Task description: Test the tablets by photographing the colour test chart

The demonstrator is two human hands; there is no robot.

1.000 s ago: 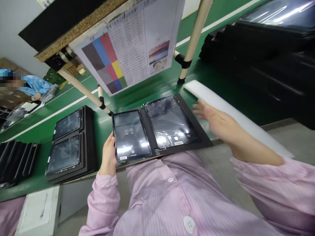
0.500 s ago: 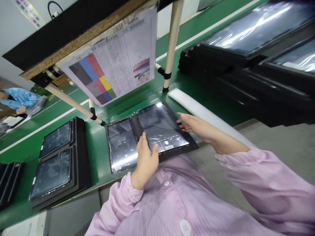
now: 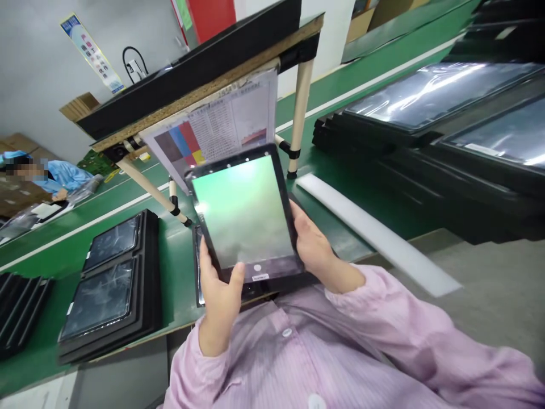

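Note:
A tablet-like display panel (image 3: 249, 210) is raised and tilted in front of me, its glossy face toward me with a greenish sheen. My left hand (image 3: 221, 295) grips its lower left edge, thumb lying on the front near a small white label. Along the right edge, my right hand (image 3: 313, 238) holds the panel, its fingers partly hidden behind. Beneath the panel shows part of the dark foam tray (image 3: 255, 301). Most of the second panel (image 3: 198, 267) in that tray is covered by the raised one and my left hand.
To the left stand stacked foam trays (image 3: 147, 272) with panels on top. A larger stack (image 3: 374, 153) fills the right. A white strip (image 3: 374, 233) lies between. Behind, a pipe-legged shelf (image 3: 204, 74) carries a printed sheet (image 3: 221, 119). Another person (image 3: 63, 176) sits far left.
Both hands have closed on the right-hand panel and lifted it out of the tray, tilting it up toward me. My view has shifted slightly upward.

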